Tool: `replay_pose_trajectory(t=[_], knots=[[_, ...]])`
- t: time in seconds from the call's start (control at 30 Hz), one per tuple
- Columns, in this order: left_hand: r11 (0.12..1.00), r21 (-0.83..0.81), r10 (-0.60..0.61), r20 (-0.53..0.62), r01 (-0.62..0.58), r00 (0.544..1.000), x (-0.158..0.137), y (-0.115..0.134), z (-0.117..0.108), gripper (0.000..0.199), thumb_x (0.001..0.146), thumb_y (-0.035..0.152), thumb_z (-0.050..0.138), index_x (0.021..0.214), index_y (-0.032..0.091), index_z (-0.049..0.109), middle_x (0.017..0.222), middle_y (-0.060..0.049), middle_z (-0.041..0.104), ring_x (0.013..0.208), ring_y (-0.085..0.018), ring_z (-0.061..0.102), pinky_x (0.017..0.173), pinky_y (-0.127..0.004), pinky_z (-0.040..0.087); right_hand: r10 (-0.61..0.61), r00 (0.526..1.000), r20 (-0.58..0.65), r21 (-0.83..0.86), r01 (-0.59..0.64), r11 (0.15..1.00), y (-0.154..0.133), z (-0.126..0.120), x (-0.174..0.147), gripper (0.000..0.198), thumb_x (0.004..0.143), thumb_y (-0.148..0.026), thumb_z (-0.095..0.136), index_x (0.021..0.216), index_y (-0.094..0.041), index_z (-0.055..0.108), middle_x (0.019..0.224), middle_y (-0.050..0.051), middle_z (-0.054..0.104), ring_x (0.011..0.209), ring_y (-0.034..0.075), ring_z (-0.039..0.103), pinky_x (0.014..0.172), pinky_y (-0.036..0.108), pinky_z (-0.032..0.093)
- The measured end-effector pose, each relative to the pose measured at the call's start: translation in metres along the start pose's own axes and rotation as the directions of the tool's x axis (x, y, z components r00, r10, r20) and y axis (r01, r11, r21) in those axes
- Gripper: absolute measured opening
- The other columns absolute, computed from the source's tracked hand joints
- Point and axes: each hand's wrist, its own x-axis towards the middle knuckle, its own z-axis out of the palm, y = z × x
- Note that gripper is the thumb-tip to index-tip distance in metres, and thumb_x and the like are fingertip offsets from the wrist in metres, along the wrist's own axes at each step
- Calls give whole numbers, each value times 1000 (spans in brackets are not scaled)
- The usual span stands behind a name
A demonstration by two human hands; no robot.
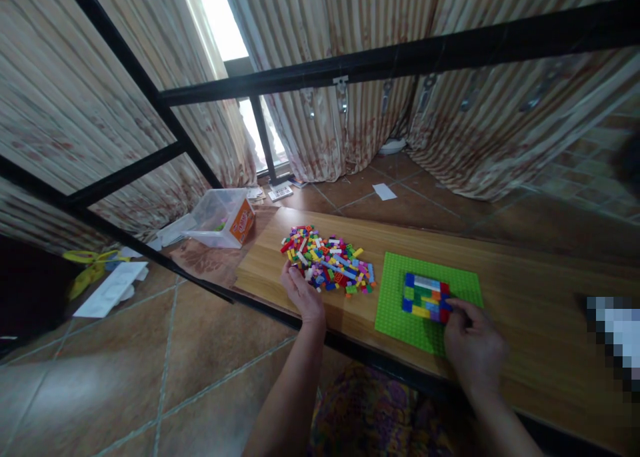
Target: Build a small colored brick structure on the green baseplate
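Beside the near-left edge of a heap of small coloured building bricks (330, 260), my left hand (303, 293) rests with its fingers stretched along the bricks; no brick shows in its grasp. On a green studded baseplate (395, 317) sits a flat rectangular build of bricks (423, 298) in blue, white, yellow, green and red. My right hand (473, 333) is at the right edge of this build, thumb and forefinger pinched on a dark blue brick (444, 302). The other right fingers are curled, and the hand covers the baseplate's near-right corner.
The bricks lie on a long wooden board (520, 310) with a black frame along its near side. A clear plastic bin (220, 220) with an orange label stands past its left end. A black metal bar (380, 60) crosses above, before striped curtains (340, 17).
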Motion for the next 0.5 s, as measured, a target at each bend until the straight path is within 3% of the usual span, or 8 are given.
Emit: replay_pose_trajectory(t=[0.1, 0.27, 0.4, 0.5], knots=[[989, -103, -111, -45, 106, 993, -5, 3, -8, 46, 99, 43, 22, 127, 18, 49, 124, -12, 57, 113, -18, 57, 95, -32, 47, -4, 1000, 4, 3, 4, 1000, 0, 0, 0, 31, 82, -28, 43, 87, -15, 70, 88, 11, 71, 75, 22, 63, 69, 32, 46], [982, -121, -147, -11, 145, 989, 1, 0, -29, 41, 96, 41, 32, 119, 17, 56, 121, -11, 61, 111, -18, 59, 93, -31, 48, -4, 1000, 5, -15, 4, 1000, 0, 0, 0, 32, 83, -29, 42, 88, -15, 71, 89, 11, 71, 74, 22, 63, 68, 32, 46], [990, -30, -141, 3, 141, 990, 14, -11, -45, 33, 87, 33, 48, 115, 18, 59, 115, -9, 63, 105, -19, 60, 95, -34, 46, -16, 1000, 5, -13, 16, 1000, 2, 1, 0, 32, 83, -28, 42, 88, -15, 70, 88, 11, 71, 76, 22, 63, 69, 32, 47], [994, 98, -50, 107, 40, 993, 25, -15, -53, 31, 81, 25, 53, 111, 19, 61, 111, -8, 63, 100, -20, 60, 94, -38, 48, -19, 1000, -1, -10, 19, 1000, 2, 2, 0, 31, 83, -29, 42, 88, -15, 70, 86, 10, 71, 74, 22, 63, 68, 32, 47]])
